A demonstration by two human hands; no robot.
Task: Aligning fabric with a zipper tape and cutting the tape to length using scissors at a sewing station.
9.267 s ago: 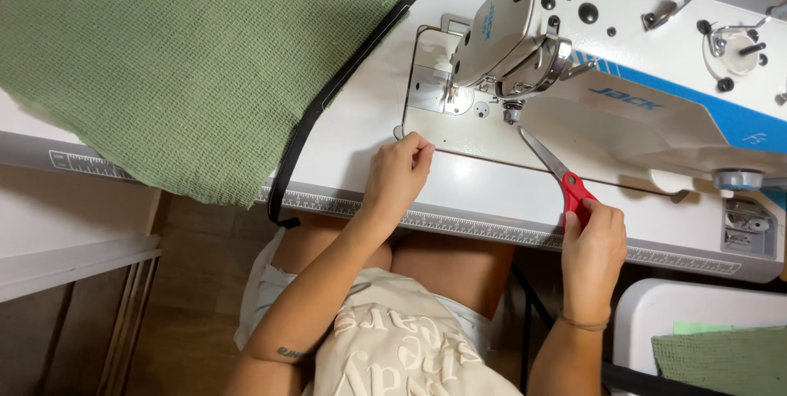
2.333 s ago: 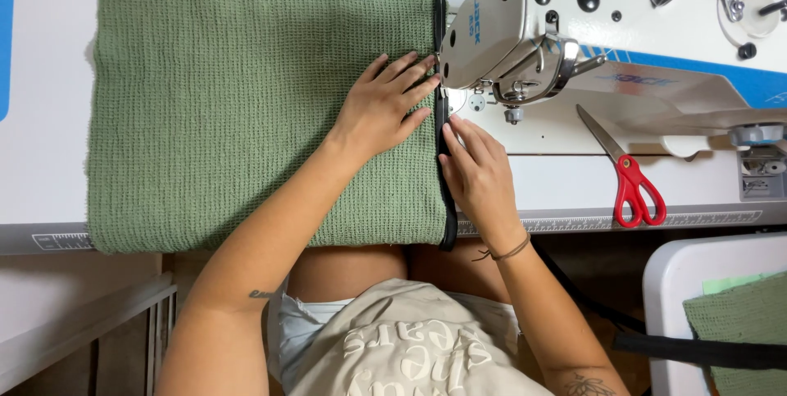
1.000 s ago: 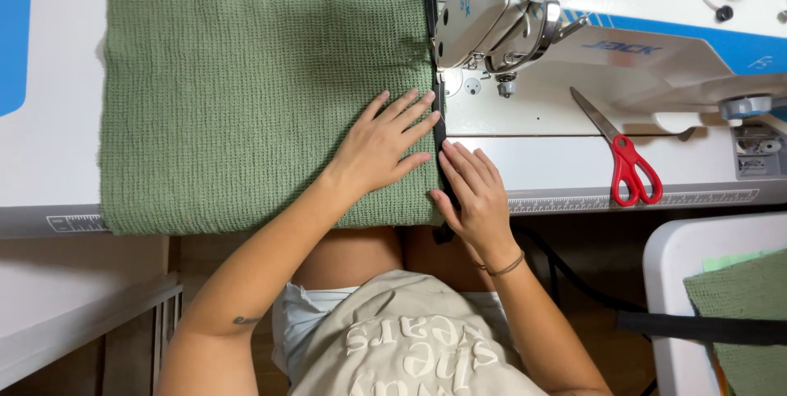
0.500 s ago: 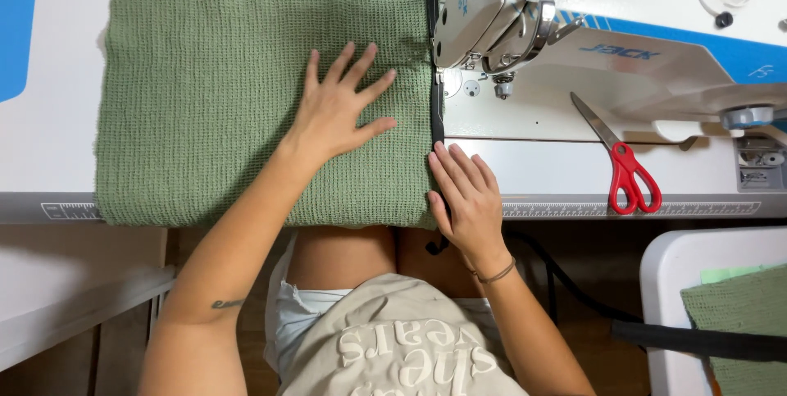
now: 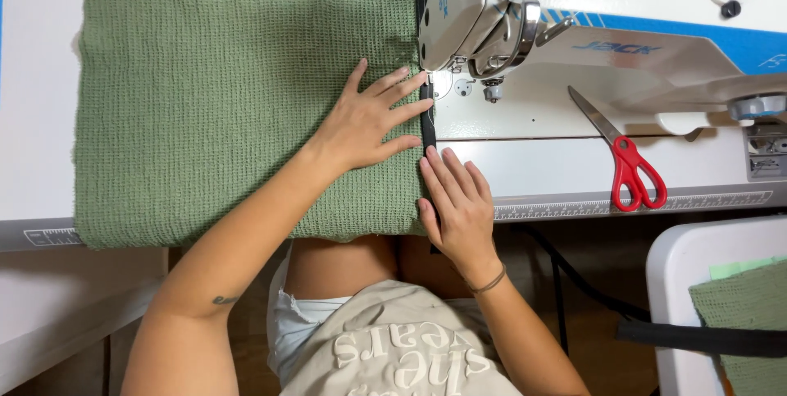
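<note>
- Two bare hands rest flat on the work at the centre of the frame, both palm down with nothing gripped.
- Left hand (image 5: 366, 121): fingers spread wide, pressed on the right-hand part of the green waffle-weave fabric (image 5: 229, 101), fingertips pointing toward the needle area of the sewing machine (image 5: 590, 27).
- Right hand (image 5: 457, 203): fingers extended and close together, lying just below and to the right of the left hand, over the lower right edge of the fabric; fingertips touch the black strap (image 5: 427, 121).
- Green fabric: lies spread flat over the left and centre of the white table (image 5: 525, 170), its lower edge hanging slightly past the table's front edge.
- Black strap: runs vertically along the right edge of the fabric, passing from the top of the frame, under the machine head, down to the right hand.
- Sewing machine: white with a blue stripe, occupies the upper right of the frame.
- Red-handled scissors (image 5: 627, 162): lie closed on the table at centre right, well apart from both hands, blades pointing to the upper left.
- Second piece of green fabric (image 5: 742, 322): lower right corner, on a separate white surface.
</note>
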